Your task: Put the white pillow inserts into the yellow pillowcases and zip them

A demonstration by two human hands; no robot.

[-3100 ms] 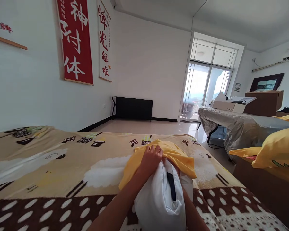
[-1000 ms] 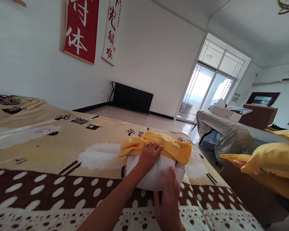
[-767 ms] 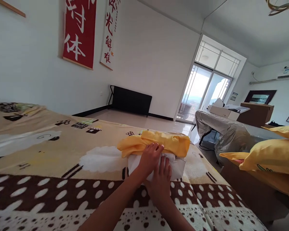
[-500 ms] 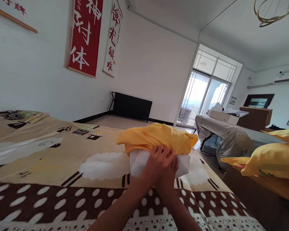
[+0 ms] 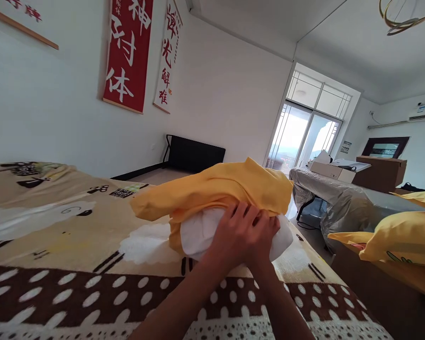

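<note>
A white pillow [image 5: 198, 232] sits partly inside a yellow pillowcase [image 5: 219, 189], lifted a little above the patterned blanket [image 5: 74, 245] on the bed. My left hand [image 5: 233, 233] is wrapped over the near end of the pillow, fingers curled at the edge of the yellow cloth. Just to its right, my right hand [image 5: 267, 229] grips the same end, mostly hidden behind the left hand.
Two yellow pillows [image 5: 400, 236] lie at the right on a brown surface. Beyond them stands a table under a grey cover [image 5: 340, 198] with cardboard boxes [image 5: 382, 171]. A black rack [image 5: 194, 153] leans on the far wall beside glass doors [image 5: 304, 137].
Both hands came together on the pillow's near end and lifted it off the blanket. The yellow pillowcase has been drawn further over the pillow and bulges higher.
</note>
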